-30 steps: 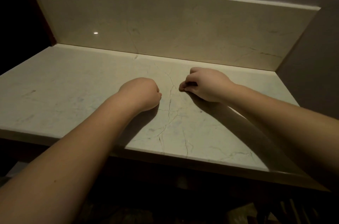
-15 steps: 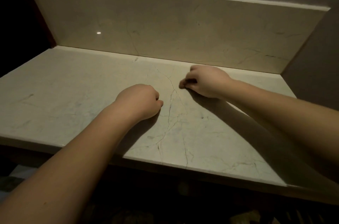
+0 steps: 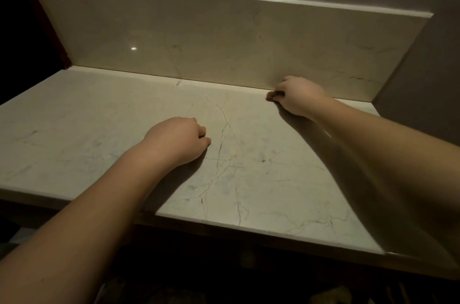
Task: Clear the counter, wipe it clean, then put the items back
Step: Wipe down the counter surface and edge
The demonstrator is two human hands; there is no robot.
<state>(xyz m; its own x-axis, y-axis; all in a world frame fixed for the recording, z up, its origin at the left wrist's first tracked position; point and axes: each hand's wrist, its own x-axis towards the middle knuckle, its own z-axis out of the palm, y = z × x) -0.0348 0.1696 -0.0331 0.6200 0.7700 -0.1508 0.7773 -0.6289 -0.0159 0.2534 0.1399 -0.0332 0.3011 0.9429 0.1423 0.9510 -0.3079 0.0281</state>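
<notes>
The pale veined marble counter [image 3: 74,129] carries no items in view. My left hand [image 3: 176,139] rests on its middle as a closed fist, knuckles down. My right hand [image 3: 296,97] lies at the back of the counter, right against the foot of the backsplash [image 3: 224,42], with its fingers curled shut. A dark patch shows at its fingertips; whether that is shadow or something small pinched there is unclear. No cloth is visible.
A small dark speck [image 3: 263,161] sits on the marble between the hands. A grey wall [image 3: 423,79] closes the right end. The left side drops into darkness, and the space below the front edge [image 3: 224,225] is dim.
My right hand slid from the counter's middle back and to the right, up to the backsplash. My left hand stayed nearly where it was.
</notes>
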